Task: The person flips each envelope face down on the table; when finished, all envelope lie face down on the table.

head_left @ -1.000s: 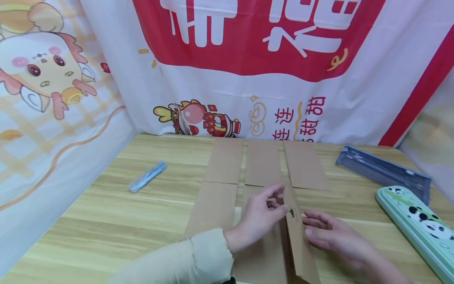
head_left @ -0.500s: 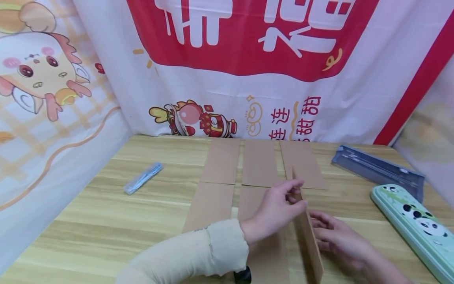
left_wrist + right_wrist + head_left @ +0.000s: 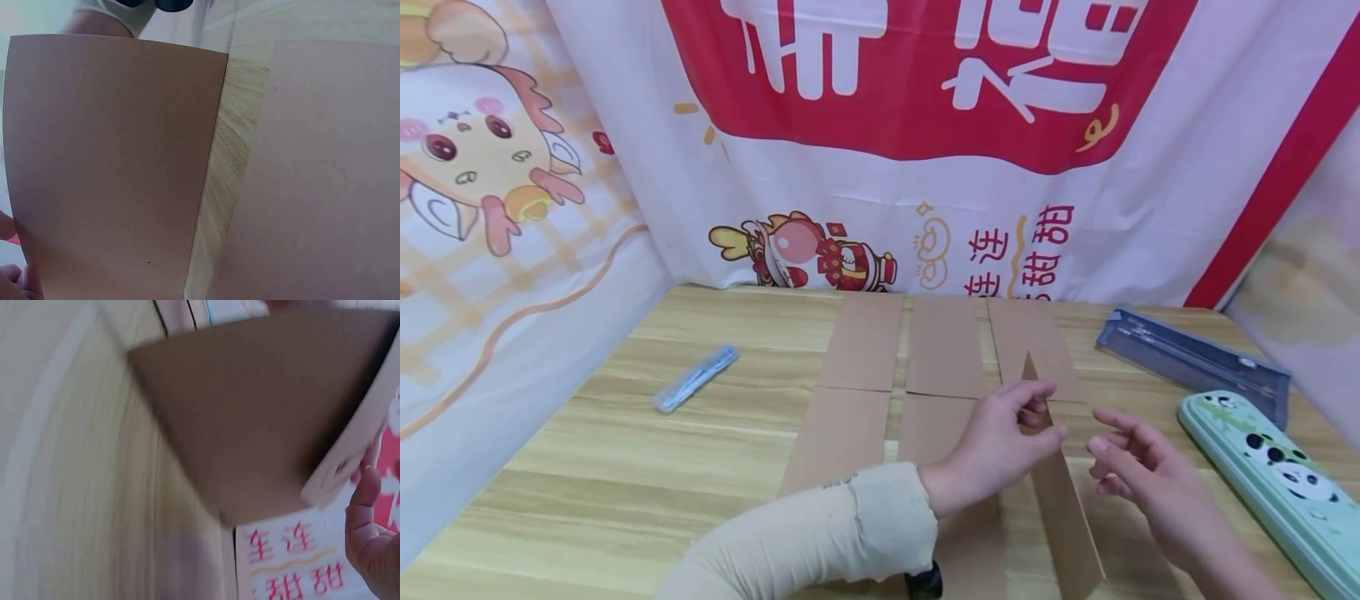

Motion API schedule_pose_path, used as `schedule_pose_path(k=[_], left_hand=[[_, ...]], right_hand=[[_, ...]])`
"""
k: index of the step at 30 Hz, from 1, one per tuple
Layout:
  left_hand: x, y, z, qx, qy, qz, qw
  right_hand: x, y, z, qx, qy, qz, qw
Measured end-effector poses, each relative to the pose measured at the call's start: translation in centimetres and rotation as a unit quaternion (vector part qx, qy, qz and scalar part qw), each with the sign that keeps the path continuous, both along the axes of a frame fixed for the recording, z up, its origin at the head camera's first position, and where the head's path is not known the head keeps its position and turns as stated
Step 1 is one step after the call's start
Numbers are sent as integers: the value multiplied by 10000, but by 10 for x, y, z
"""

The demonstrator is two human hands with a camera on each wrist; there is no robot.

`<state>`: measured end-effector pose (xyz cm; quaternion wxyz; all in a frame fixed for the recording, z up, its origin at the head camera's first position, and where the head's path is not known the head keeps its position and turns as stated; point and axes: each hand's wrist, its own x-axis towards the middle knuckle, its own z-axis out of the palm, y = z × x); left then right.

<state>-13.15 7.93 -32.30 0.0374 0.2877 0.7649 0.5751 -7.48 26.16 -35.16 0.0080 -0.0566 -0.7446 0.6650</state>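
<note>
My left hand (image 3: 992, 446) pinches the far upper edge of a thin brown kraft-paper booklet (image 3: 1067, 521) and holds it upright, tilted slightly. In the left wrist view the booklet's broad plain face (image 3: 119, 156) stands close to the lens. A narrow pale strip with small dark print shows along the booklet's side in the right wrist view. To its right, my right hand (image 3: 1157, 479) hangs apart from it with loosely bent fingers and nothing in them. Several like booklets lie flat in rows, among them one at far left (image 3: 861, 342) and one in the middle (image 3: 943, 346).
A clear case with blue contents (image 3: 696, 379) lies on the wooden table (image 3: 587, 467) at left. At right are a dark translucent zip pouch (image 3: 1195, 362) and a mint pencil case with pandas (image 3: 1270, 475). A printed cloth (image 3: 820, 183) hangs behind the table.
My left hand has moved right with the booklet, turning it from its printed side to a plain one. My right hand has drawn away from the booklet.
</note>
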Motion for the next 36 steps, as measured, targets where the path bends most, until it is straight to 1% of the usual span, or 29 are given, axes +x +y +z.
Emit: schedule_pose_path(k=[3, 5, 6, 9, 12, 14, 17, 20, 23, 28, 32, 34, 36], left_hand=[[0, -1, -1, 113, 36, 8, 9999], [0, -1, -2, 247, -8, -18, 9997], [0, -1, -2, 326, -51, -24, 9995], [1, -2, -5, 557, -198, -22, 9982], [1, -2, -9, 749, -307, -27, 9967], [0, -3, -12, 827, -290, -78, 9961], [-1, -5, -16, 859, -185, -184, 9960], [0, -8, -20, 799, -77, -243, 9965], [1, -9, -22, 716, 24, -273, 9971], [2, -10, -21, 703, 96, -418, 9966], [3, -12, -21, 931, -29, -584, 9939], [4, -14, -22, 1149, -231, -647, 9910], [4, -18, -24, 1368, -463, -641, 9874]], right_hand=[[5, -12, 4, 116, 202, 112, 9997], [8, -21, 5, 293, 322, 170, 9989], [8, -25, 4, 304, 409, 193, 9985], [9, -34, 0, 197, 740, 292, 9966], [8, -39, -3, -75, 1056, 473, 9933], [8, -40, -4, -125, 1131, 549, 9920], [7, -41, -5, -78, 1116, 516, 9924], [7, -42, -5, 61, 1021, 423, 9939], [7, -42, -3, 85, 932, 354, 9950], [7, -38, 2, -181, 639, 183, 9976], [6, -29, 3, -245, 598, 37, 9979], [6, -23, 3, -384, 668, 95, 9970], [6, -17, 3, -542, 616, 134, 9965]])
